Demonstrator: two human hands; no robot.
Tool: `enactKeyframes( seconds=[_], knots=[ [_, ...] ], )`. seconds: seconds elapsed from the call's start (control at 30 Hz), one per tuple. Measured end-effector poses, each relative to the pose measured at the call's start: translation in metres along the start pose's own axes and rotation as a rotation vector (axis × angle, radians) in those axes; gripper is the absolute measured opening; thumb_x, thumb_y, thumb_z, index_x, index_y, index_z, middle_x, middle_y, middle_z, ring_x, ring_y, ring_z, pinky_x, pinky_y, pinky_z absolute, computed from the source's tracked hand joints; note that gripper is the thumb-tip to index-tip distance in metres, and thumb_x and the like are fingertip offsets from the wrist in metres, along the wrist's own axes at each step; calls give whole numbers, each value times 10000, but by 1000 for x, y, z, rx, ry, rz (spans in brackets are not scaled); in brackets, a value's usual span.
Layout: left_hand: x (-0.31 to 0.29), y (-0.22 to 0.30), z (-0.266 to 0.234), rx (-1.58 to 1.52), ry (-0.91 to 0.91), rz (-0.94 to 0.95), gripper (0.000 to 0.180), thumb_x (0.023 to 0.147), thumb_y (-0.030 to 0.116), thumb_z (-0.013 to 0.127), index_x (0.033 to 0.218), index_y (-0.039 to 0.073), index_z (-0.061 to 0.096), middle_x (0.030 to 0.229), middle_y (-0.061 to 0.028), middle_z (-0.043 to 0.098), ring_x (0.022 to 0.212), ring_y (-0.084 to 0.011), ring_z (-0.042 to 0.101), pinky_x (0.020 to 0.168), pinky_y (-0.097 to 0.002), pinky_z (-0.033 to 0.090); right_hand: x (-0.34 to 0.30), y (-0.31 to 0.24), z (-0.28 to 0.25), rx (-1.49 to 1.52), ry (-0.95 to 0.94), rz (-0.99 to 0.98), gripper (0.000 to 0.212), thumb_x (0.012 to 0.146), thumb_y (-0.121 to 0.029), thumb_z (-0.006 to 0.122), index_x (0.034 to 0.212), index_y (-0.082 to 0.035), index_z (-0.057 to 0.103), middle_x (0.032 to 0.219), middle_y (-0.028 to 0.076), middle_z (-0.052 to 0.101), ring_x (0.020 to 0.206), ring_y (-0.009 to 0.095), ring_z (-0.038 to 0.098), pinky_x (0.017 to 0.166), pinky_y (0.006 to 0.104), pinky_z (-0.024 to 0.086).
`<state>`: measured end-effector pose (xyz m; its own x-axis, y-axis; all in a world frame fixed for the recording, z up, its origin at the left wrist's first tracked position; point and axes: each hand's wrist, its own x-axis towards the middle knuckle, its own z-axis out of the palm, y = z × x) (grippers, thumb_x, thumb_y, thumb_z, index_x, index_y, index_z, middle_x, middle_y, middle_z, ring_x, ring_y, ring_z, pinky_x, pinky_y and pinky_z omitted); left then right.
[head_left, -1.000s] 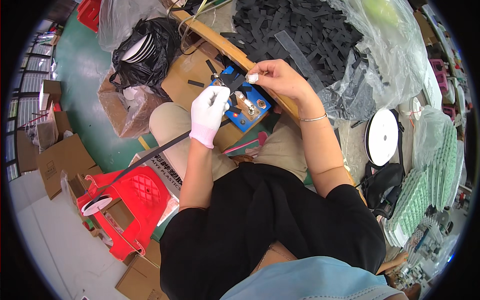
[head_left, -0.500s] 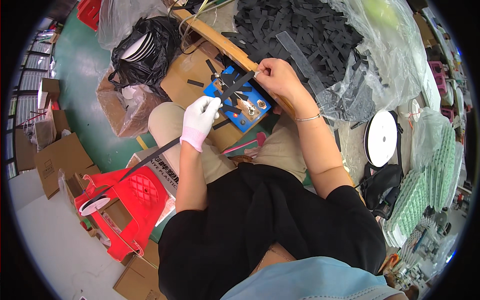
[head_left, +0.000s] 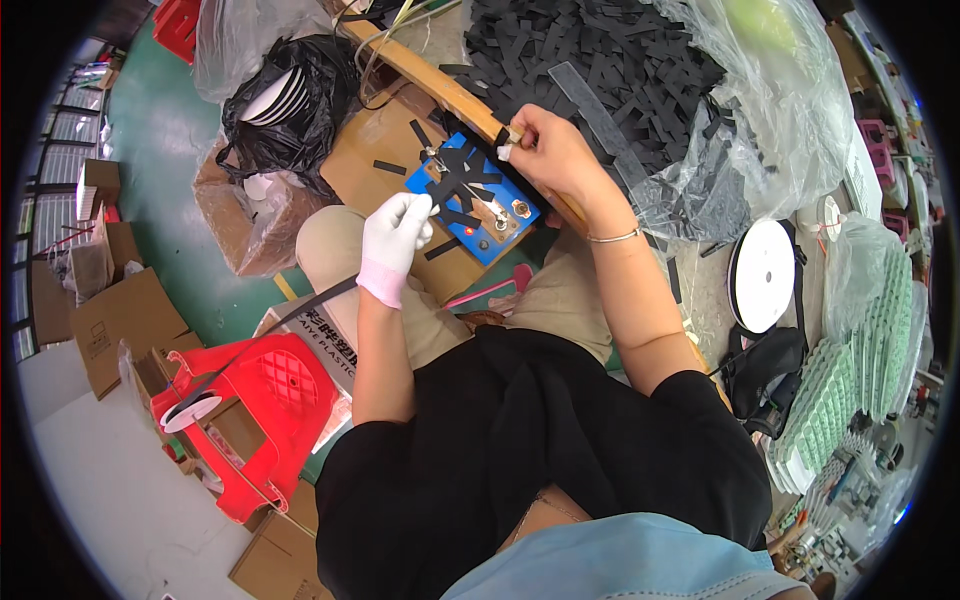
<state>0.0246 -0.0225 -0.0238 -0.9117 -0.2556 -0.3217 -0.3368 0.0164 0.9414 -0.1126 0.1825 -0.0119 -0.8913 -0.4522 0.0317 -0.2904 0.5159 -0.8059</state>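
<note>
My left hand, in a white glove with a pink cuff, is closed on a long black strap. The strap runs down to a white reel at the red stool. My bare right hand is pinched above the wooden rail, with a short black strip at its fingertips. White material wraps one fingertip. Between my hands sits a blue device with metal fittings and a red button. Several cut black strips lie across it.
Beyond the wooden rail lies a large heap of black strips with a clear ruler and plastic sheeting. A black bag holds white discs at left. Right stands a white reel; lower left, an upturned red stool.
The strip stretched between my hands no longer spans them. My right hand has shifted slightly up and left, and a short black piece shows at its fingers. My left hand moved slightly left.
</note>
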Motion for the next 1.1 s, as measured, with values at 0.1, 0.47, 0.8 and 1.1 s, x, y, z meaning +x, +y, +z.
enactKeyframes(
  seconds=[0.1, 0.47, 0.8, 1.1],
  knots=[
    [-4, 19, 14, -26, -11, 79, 221, 892, 221, 566, 815, 20, 618, 604, 24, 522, 523, -24, 423, 482, -177, 329, -1, -7, -8, 251, -166, 50, 168, 793, -146, 673, 874, -17, 603, 677, -24, 536, 606, 39, 461, 533, 220, 391],
    [8, 20, 34, -32, -4, 84, 225, 883, 224, 579, 833, 10, 632, 618, 6, 548, 537, -37, 464, 492, -193, 365, 2, 9, 2, 212, -41, -28, 170, 804, -132, 674, 885, -23, 572, 678, -45, 522, 581, 15, 424, 492, 206, 357],
    [7, 21, 34, 50, 2, 92, 242, 881, 245, 580, 839, 12, 632, 609, 7, 551, 531, -41, 470, 495, -199, 374, -5, -15, -10, 525, -348, 56, 126, 820, -123, 639, 857, -2, 628, 680, -57, 540, 571, 14, 421, 487, 180, 315],
    [4, 9, 10, 207, -31, 4, 276, 870, 269, 568, 774, 18, 631, 589, 3, 542, 539, -50, 467, 509, -211, 369, 1, -2, -7, -48, -74, 117, 188, 719, -187, 641, 770, -6, 641, 606, 44, 569, 560, 122, 526, 552, 286, 432]
  ],
)
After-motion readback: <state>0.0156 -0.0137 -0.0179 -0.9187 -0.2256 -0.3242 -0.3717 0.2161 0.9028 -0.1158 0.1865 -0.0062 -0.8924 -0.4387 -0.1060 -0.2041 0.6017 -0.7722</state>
